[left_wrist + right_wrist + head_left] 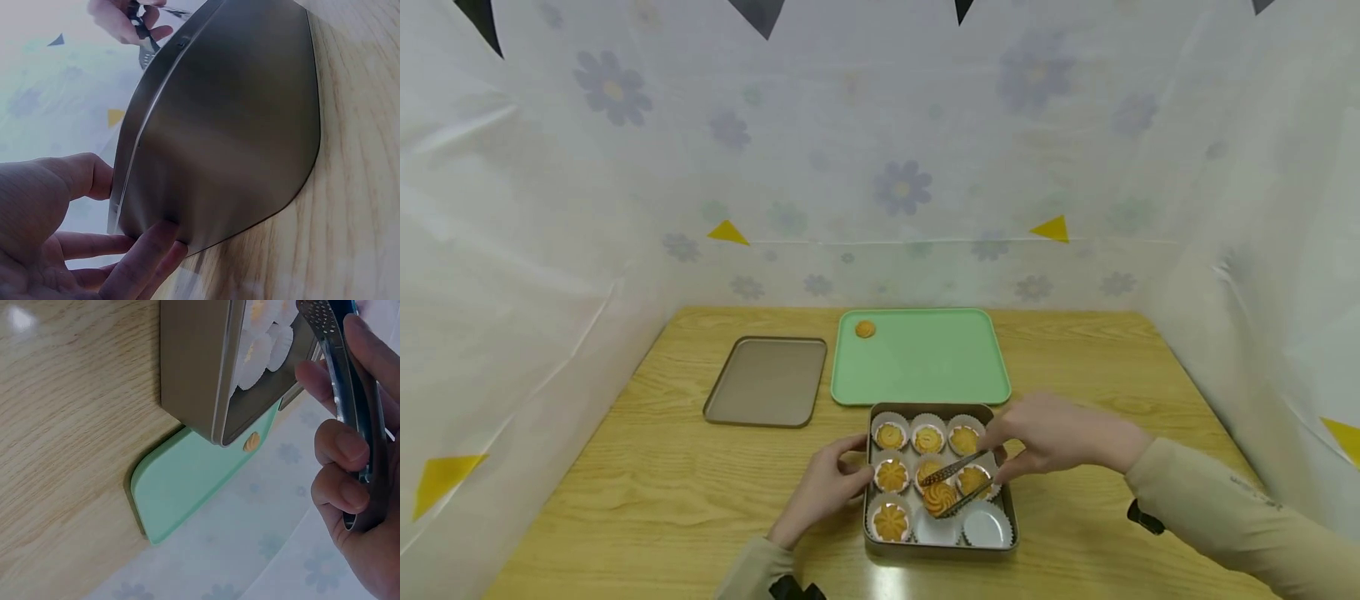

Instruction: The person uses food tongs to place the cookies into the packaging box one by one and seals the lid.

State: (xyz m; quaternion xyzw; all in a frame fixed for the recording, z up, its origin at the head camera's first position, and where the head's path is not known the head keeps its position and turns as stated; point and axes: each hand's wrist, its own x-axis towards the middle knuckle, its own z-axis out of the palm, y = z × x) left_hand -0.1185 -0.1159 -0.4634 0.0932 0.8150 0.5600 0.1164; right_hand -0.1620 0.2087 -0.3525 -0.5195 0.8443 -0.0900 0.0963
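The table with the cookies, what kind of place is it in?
Perhaps a small screened-off booth for handling food: pale sheets rise on three sides of the wooden table, where a metal tin holds cookies in paper cups.

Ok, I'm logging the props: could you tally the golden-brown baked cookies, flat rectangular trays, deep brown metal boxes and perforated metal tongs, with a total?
Golden-brown cookies: 9, including one in the tongs
Flat trays: 2, a green tray and a brown tray
Deep metal box: 1
Perforated tongs: 1
Total: 13
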